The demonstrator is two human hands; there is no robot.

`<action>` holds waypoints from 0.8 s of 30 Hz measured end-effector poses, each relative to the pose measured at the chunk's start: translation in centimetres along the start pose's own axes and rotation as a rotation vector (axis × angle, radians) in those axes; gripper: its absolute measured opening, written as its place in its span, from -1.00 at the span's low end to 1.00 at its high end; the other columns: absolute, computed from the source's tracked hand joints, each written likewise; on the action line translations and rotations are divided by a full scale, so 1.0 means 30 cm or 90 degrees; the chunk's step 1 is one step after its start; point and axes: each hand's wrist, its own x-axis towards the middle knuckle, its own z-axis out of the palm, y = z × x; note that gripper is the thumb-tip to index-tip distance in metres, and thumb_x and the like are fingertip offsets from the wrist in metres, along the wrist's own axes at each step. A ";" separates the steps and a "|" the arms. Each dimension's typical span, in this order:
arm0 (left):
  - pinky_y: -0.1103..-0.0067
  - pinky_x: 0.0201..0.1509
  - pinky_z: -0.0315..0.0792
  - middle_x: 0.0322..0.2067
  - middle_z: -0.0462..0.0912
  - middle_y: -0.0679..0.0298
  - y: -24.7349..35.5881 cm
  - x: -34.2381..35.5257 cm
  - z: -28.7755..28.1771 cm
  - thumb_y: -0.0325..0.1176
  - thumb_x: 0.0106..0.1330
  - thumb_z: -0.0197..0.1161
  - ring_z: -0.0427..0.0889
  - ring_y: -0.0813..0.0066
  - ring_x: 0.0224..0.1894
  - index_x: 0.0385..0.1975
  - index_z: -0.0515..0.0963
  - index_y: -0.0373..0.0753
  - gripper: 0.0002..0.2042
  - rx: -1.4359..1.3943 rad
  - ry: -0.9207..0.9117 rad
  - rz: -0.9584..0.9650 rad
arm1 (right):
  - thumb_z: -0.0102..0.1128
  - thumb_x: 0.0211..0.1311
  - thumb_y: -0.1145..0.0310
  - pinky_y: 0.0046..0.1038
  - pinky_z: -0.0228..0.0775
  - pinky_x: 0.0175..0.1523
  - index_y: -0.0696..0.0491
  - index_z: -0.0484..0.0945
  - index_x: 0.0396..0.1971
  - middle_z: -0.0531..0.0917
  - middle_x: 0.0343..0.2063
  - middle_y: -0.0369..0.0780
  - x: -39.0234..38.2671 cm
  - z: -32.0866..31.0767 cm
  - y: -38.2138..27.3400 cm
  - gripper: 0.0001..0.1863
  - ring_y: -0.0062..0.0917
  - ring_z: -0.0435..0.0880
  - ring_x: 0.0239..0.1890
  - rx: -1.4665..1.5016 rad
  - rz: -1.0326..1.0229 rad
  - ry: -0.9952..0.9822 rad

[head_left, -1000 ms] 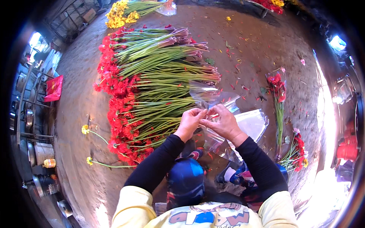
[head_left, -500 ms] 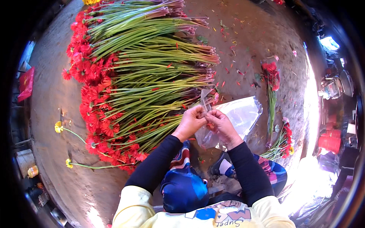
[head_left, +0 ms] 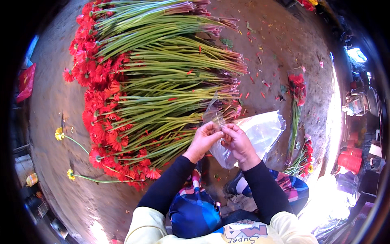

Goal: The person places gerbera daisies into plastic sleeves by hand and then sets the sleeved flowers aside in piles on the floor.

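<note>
Both hands pinch a clear plastic sleeve (head_left: 260, 132) at one end, thumbs and fingertips meeting close together. My left hand (head_left: 203, 140) is closed on its edge, with a thin flap of film standing up above the fingers. Right beside it, my right hand (head_left: 240, 145) grips the same film. The wide part of the sleeve spreads out to the right behind the right hand. Just past the left hand lie the stems of a large heap of red gerbera daisies (head_left: 170, 99), blooms to the left and cut ends to the right.
A wrapped bunch of red flowers (head_left: 297, 87) lies on the ground to the right, with another small bunch (head_left: 302, 160) nearer. Two yellow gerberas (head_left: 59, 133) rest at the left. Red buckets (head_left: 350, 159) stand at the far right. Petals litter the earth floor.
The film between my fingers has opened into a wider flap on the left side. My hands stay close together, slightly lower. The whole view has shifted a little.
</note>
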 end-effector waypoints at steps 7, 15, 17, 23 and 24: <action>0.76 -0.59 0.21 -0.63 0.43 0.47 0.078 -0.006 -0.013 -0.38 0.25 0.14 0.38 0.75 -0.61 -0.48 0.46 -0.12 -0.92 -0.119 0.200 -0.025 | 0.13 0.24 0.30 -0.56 0.48 -0.34 -0.15 0.44 -0.34 0.57 -0.41 -0.41 0.053 -0.090 -0.022 -0.94 -0.67 0.55 -0.33 0.107 -0.048 0.007; 0.77 -0.50 0.25 -0.53 0.44 0.42 0.007 0.013 -0.039 -0.50 0.32 0.03 0.38 0.72 -0.54 -0.16 0.33 -0.15 -0.85 0.101 0.253 0.092 | -0.11 0.36 0.33 -0.37 0.46 -0.25 0.06 0.39 -0.19 0.48 -0.43 -0.29 0.113 -0.248 -0.080 -0.85 -0.55 0.49 -0.39 0.286 -0.056 0.107; 0.77 -0.51 0.18 -0.55 0.36 0.46 -0.022 0.021 -0.014 -0.59 0.30 -0.05 0.25 0.76 -0.56 -0.17 0.32 -0.19 -0.83 0.338 0.205 0.109 | -0.14 0.36 0.35 -0.49 0.41 -0.37 0.06 0.38 -0.30 0.41 -0.52 -0.34 0.123 -0.234 -0.080 -0.87 -0.62 0.42 -0.53 0.268 -0.132 0.134; 0.77 -0.60 0.20 -0.64 0.37 0.42 0.014 0.066 0.047 -0.24 0.45 -0.13 0.25 0.76 -0.67 -0.40 0.37 -0.22 -0.75 0.257 0.217 0.103 | 0.29 0.12 0.27 -0.68 0.03 -0.52 0.06 0.34 -0.29 0.23 -0.61 -0.44 -0.014 -0.142 -0.096 -0.69 -0.78 0.12 -0.58 -0.505 -0.622 0.220; 0.75 -0.60 0.20 -0.65 0.37 0.42 0.020 0.073 0.039 -0.24 0.45 -0.14 0.27 0.74 -0.68 -0.42 0.37 -0.21 -0.75 0.214 0.244 0.090 | 0.37 0.06 0.21 -0.67 0.08 -0.49 0.08 0.36 -0.31 0.27 -0.59 -0.42 -0.044 -0.134 -0.102 -0.61 -0.75 0.15 -0.56 -0.525 -0.567 0.143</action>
